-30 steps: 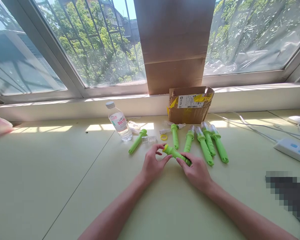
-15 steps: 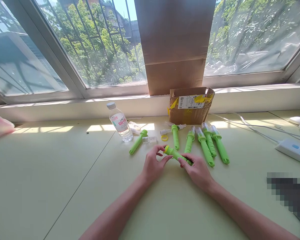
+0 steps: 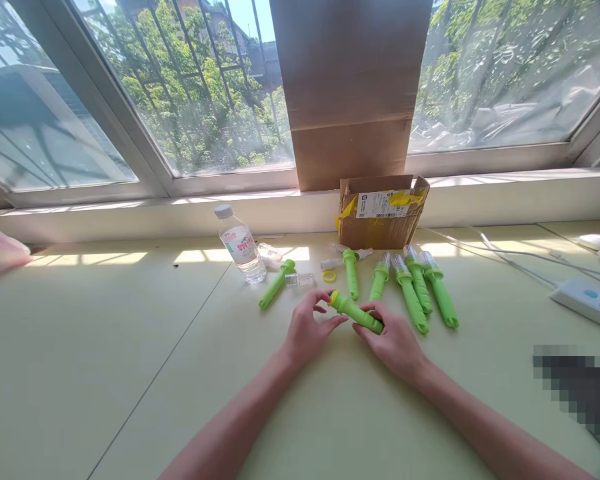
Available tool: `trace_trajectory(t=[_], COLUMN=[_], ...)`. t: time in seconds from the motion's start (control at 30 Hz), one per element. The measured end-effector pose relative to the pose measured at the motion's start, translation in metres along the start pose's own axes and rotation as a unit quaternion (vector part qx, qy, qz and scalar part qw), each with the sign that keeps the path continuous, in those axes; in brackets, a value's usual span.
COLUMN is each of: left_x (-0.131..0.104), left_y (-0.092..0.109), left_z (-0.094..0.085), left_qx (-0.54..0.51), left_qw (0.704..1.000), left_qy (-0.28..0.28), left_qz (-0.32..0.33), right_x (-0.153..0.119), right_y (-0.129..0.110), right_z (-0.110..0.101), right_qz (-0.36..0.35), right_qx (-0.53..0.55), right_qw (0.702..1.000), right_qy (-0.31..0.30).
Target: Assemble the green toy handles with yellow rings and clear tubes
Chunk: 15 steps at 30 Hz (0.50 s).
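A green plastic handle [image 3: 357, 315] with a yellow ring [image 3: 335, 299] at its far-left end lies slanted between my two hands, just above the table. My left hand [image 3: 307, 327] has its fingertips curled at the ringed end, with the thumb below it. My right hand [image 3: 393, 337] grips the lower end between thumb and fingers. Just beyond are more green handles, several with clear caps, such as the capped handle [image 3: 410, 293]. An uncapped green handle [image 3: 277, 285] rests to the left beside clear plastic caps [image 3: 299, 281]. A loose yellow ring [image 3: 329, 275] lies behind my hands.
A water bottle [image 3: 241, 247] stands at the back left, and an open cardboard box [image 3: 380, 220] is against the window wall. At the right sit a white power strip [image 3: 587, 300] and cables [image 3: 510, 252]. A blurred-out dark object [image 3: 580, 387] lies at the right.
My right thumb has slid from the top of the green handle down to its near side, uncovering more of the lower end. My left hand has hardly moved.
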State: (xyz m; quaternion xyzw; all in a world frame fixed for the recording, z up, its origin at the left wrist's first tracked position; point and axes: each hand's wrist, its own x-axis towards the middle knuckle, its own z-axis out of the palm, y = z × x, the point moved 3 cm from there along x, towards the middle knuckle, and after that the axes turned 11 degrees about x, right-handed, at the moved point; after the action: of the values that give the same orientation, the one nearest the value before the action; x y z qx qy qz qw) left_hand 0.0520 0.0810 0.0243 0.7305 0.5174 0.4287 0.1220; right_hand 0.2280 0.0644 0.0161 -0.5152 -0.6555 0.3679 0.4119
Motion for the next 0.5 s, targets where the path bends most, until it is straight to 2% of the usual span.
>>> trace_trajectory(t=[0.5], left_x=[-0.0017], left_y=[0.0000], left_z=[0.0001], left_qx=[0.009], left_qw=[1.000], left_qy=[-0.006], left_qz=[0.003], right_x=[0.0016], right_y=[0.0015], right_z=[-0.0017], right_qz=[0.011], right_qx=[0.071], right_qw=[0.997], right_qy=[-0.005])
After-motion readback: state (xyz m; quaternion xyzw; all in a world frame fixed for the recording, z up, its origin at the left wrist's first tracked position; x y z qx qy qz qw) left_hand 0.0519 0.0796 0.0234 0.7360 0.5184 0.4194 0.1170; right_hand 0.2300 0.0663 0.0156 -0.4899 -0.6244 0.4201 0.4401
